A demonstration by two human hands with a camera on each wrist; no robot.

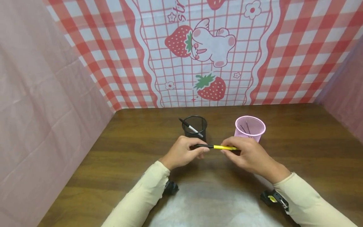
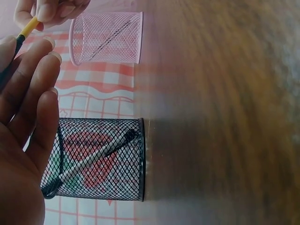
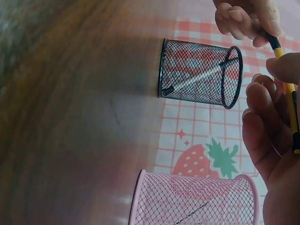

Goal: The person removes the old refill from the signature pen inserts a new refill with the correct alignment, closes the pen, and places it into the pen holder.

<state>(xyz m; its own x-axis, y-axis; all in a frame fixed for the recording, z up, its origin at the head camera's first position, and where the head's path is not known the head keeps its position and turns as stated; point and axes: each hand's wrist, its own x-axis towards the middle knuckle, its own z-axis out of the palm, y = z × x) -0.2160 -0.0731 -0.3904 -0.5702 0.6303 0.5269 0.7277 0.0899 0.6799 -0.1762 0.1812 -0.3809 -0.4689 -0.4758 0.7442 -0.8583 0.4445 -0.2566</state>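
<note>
A slim yellow-and-black pen (image 1: 219, 147) lies level between the two hands, above the table. My left hand (image 1: 182, 154) pinches its black end between thumb and fingers. The yellow part is gripped by my right hand (image 1: 252, 156), whose palm shows a black piece along the yellow barrel (image 3: 291, 105) in the right wrist view. Just behind the left hand stands a black mesh pen cup (image 1: 194, 117) with a white-and-black marker (image 1: 195, 130) leaning in it. Behind the right hand is a pink mesh pen cup (image 1: 250, 118) holding a few thin dark sticks (image 1: 247, 127).
Both cups stand upright on a brown wood-grain table (image 1: 113, 164). A red-and-white checked cloth (image 1: 113, 56) with strawberries hangs behind it. Pale pink curtain (image 1: 51, 94) closes the left side, with more on the right. Dark wrist cameras sit under both sleeves.
</note>
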